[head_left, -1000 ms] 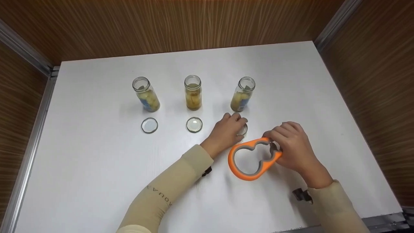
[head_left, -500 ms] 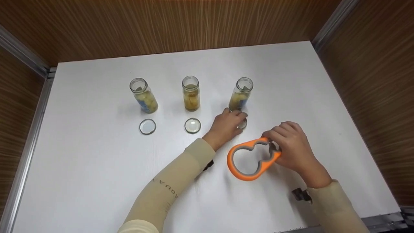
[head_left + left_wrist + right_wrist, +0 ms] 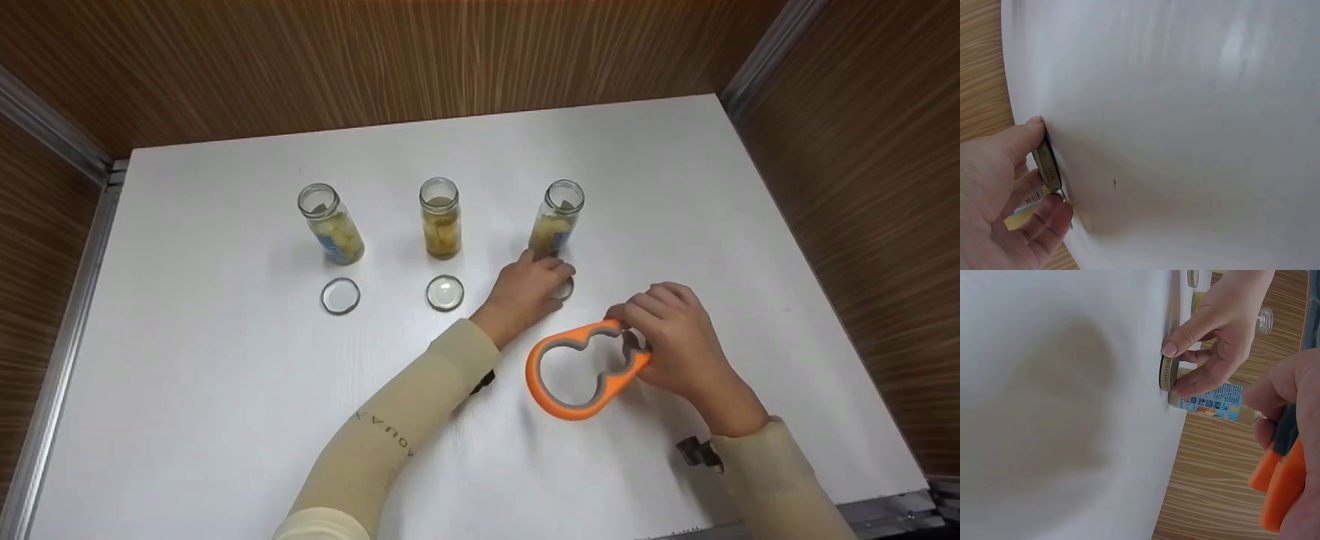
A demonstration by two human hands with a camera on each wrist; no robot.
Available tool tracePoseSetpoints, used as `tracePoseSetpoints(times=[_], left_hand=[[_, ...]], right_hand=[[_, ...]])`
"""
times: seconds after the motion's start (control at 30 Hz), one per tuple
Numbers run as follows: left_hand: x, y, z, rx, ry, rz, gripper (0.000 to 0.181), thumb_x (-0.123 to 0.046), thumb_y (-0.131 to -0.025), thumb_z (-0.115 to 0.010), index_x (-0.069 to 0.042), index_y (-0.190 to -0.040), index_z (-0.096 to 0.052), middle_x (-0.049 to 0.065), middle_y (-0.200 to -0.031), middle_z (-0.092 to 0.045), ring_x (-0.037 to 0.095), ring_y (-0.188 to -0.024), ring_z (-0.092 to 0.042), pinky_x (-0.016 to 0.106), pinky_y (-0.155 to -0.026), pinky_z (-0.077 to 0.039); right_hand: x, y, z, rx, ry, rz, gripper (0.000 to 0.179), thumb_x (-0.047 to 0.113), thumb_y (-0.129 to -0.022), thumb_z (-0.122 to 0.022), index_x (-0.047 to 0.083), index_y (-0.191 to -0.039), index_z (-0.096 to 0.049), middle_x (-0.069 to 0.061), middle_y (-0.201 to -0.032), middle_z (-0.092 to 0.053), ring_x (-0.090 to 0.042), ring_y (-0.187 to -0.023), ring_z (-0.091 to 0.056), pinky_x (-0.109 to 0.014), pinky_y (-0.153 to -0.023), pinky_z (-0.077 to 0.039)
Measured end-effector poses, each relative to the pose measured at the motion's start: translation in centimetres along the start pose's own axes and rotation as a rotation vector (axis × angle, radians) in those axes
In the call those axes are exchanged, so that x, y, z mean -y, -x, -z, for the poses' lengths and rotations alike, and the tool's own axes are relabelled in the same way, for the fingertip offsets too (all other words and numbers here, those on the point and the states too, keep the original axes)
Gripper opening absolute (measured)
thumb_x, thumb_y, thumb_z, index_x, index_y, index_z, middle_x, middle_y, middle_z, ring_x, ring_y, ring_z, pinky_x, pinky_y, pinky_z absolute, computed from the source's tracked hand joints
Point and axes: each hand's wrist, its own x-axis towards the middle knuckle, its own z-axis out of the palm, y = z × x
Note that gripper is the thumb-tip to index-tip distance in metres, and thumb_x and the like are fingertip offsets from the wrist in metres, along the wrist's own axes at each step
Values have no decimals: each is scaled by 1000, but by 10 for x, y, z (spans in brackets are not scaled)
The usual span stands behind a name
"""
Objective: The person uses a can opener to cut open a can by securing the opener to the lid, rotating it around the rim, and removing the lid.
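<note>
My left hand (image 3: 523, 291) pinches the rim of a round metal jar lid (image 3: 565, 288) between thumb and fingers, low at the tabletop. The lid (image 3: 1048, 163) shows edge-on in the left wrist view. Just behind it stands an uncapped glass jar (image 3: 556, 225) of pale fruit pieces, whose blue label (image 3: 1219, 403) shows in the right wrist view. Nearer the front, my right hand (image 3: 675, 341) grips an orange jar opener (image 3: 571, 412) with a grey inner lining. The opener's looped end points left, above the table.
Two more uncapped jars stand upright to the left, a middle jar (image 3: 442, 229) and a left jar (image 3: 339, 234). In front of them lie a middle lid (image 3: 445, 292) and a left lid (image 3: 340, 296). Wood-grain panels (image 3: 420, 60) wall the white table (image 3: 225, 405) at back and sides.
My left hand has slid the lid slightly back toward the right jar, then stopped there. The right hand keeps its hold on the jar opener. The view shifts slightly.
</note>
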Motion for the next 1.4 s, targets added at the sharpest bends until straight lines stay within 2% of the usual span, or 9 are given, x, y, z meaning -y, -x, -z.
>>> tracePoseSetpoints(times=[0.17, 0.37, 0.53, 0.7, 0.77, 0.87, 1.07, 1.23, 1.4], left_hand=[[2, 3, -2, -27, 15, -4, 39, -29, -92, -73, -24, -129, -62, -3, -132, -60, 28, -115, -55, 40, -84, -55], [5, 13, 1, -66, 88, -17, 41, -22, -90, -75, -22, -128, -61, 1, -135, -56, 28, -111, -55, 40, -83, -56], [13, 31, 9, -60, 132, 23, 49, -22, -90, -73, -26, -136, -57, 0, -139, -54, 26, -114, -54, 40, -84, -55], [18, 54, 15, -88, 165, 44, 50, -23, -91, -73, -25, -138, -56, -1, -138, -54, 24, -115, -54, 39, -85, -55], [18, 63, 16, -101, 198, 38, 50, -25, -91, -73, -24, -138, -57, -1, -137, -55, 23, -114, -54, 37, -89, -53], [17, 75, 17, -119, 256, 37, 48, -26, -91, -73, -24, -137, -58, -2, -135, -56, 21, -113, -55, 33, -95, -49], [11, 99, 19, -204, 337, 30, 44, -25, -90, -73, -22, -133, -61, -3, -128, -60, 21, -107, -58, 32, -95, -48], [8, 120, 24, -260, 383, 33, 41, -23, -90, -73, -21, -130, -63, -4, -126, -61, 18, -107, -58, 32, -94, -49], [9, 143, 29, -279, 393, 67, 40, -23, -90, -73, -23, -129, -63, -5, -127, -60, 17, -112, -57, 34, -95, -50]], right_hand=[[0, -1, -1, 1, -4, -3, 29, -1, -71, -57, 18, -89, -68, 5, -77, -63, -19, -76, -55, -47, -91, -44], [-1, 0, 0, 25, -25, -47, 31, -4, -69, -60, 17, -90, -68, 5, -77, -65, -19, -77, -55, -48, -92, -43], [-5, -1, -3, 28, -64, -99, 33, -5, -66, -66, 15, -92, -69, 4, -77, -66, -18, -77, -56, -49, -92, -43], [-14, 3, -9, -34, -130, -166, 38, -9, -63, -68, 13, -94, -68, 1, -78, -66, -19, -73, -56, -48, -83, -43], [-16, 5, -11, -42, -149, -228, 39, -11, -64, -70, 11, -96, -68, -2, -81, -67, -21, -76, -58, -46, -80, -44], [-19, 9, -12, -31, -171, -375, 40, -10, -68, -74, 8, -102, -67, -6, -87, -67, -23, -81, -61, -44, -76, -48], [-26, 10, -11, 30, -252, -673, 41, 7, -80, -75, 4, -117, -57, -11, -92, -64, -26, -84, -56, -43, -76, -45], [-36, 10, -8, 153, -355, -818, 57, 30, -88, -73, 4, -130, -45, -15, -106, -63, -29, -91, -54, -41, -77, -40], [-51, 10, -4, 301, -412, -935, 75, 47, -88, -70, 5, -140, -35, -19, -121, -57, -33, -102, -54, -38, -76, -43]])
